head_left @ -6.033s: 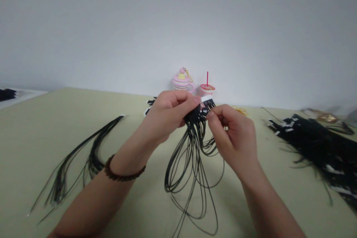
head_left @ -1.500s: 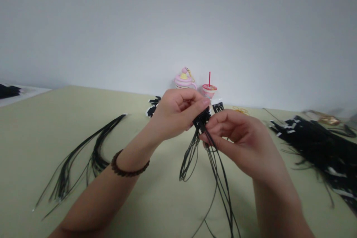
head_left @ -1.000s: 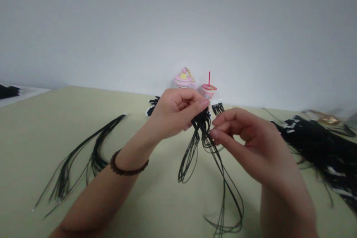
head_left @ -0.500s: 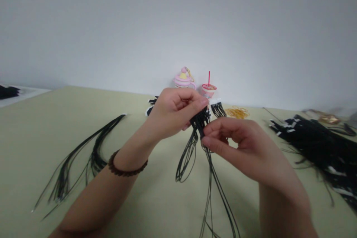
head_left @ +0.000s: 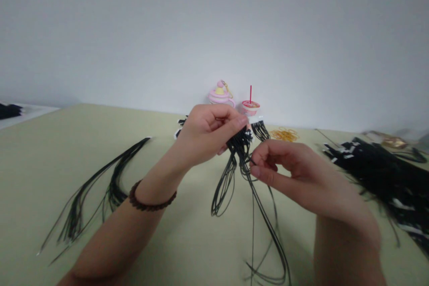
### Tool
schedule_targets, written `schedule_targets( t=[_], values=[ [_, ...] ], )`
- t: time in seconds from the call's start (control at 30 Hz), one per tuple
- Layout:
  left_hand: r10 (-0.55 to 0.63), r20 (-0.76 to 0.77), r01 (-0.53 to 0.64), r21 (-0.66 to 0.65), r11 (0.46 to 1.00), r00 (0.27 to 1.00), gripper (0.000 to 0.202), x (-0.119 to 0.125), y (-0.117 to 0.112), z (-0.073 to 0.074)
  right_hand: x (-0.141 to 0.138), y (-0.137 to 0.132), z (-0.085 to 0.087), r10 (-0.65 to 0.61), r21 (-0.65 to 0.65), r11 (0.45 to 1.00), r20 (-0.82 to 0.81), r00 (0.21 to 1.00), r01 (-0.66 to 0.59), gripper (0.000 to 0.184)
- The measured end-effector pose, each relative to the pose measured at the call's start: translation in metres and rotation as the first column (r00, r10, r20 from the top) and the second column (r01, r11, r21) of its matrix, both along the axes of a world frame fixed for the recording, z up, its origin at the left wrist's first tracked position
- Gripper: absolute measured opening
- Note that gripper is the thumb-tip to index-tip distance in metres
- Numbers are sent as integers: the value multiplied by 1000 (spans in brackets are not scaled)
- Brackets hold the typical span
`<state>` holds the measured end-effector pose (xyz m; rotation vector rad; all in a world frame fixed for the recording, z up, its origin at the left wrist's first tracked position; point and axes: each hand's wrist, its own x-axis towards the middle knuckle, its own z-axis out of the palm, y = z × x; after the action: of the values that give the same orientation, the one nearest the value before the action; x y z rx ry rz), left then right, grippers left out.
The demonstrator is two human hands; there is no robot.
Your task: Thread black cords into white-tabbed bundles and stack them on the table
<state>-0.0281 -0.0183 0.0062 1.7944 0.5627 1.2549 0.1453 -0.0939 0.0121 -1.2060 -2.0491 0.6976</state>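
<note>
My left hand (head_left: 214, 129) pinches the upper end of a bundle of thin black cords (head_left: 239, 147) above the table's middle. Part of the bundle hangs in a loop to the left, while long strands trail down toward the front edge. Just right of the bundle, my right hand (head_left: 284, 170) has thumb and forefinger closed on one or more of its strands; how many I cannot make out. A white strip with a row of black cords (head_left: 260, 130) shows behind the hands. My left fingers partly hide the bundle's top.
A loose bunch of black cords (head_left: 117, 178) lies at left. Yellow rubber bands (head_left: 284, 134) are behind my right hand. A large pile of black cords (head_left: 385, 178) covers the right side. A pink teapot-like trinket (head_left: 219, 94) and small pink cup (head_left: 250, 107) stand by the wall.
My right hand has drawn slightly to the right, pulling a strand away from the bundle. The hanging strands have shifted. My left hand stays nearly in place.
</note>
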Motion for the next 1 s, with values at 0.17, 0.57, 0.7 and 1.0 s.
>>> schedule_targets(
  t=[0.17,0.57,0.7,1.0],
  values=[
    [21,-8,-21,15,1000,1000,20,-1,-2,2,-6,5,-9,15,-12,1000,-1,1000,-15,5],
    [98,31,-99,35,994,995,19,2,5,0,24,-6,7,-67,-75,996,-151,986,56,14],
    [209,71,-217,129,968,975,17,6,10,-4,41,-30,17,-161,-6,987,-174,971,163,23],
    [321,371,-346,1,938,871,16,5,21,-9,-20,-38,-4,-73,94,995,376,924,40,24]
  ],
)
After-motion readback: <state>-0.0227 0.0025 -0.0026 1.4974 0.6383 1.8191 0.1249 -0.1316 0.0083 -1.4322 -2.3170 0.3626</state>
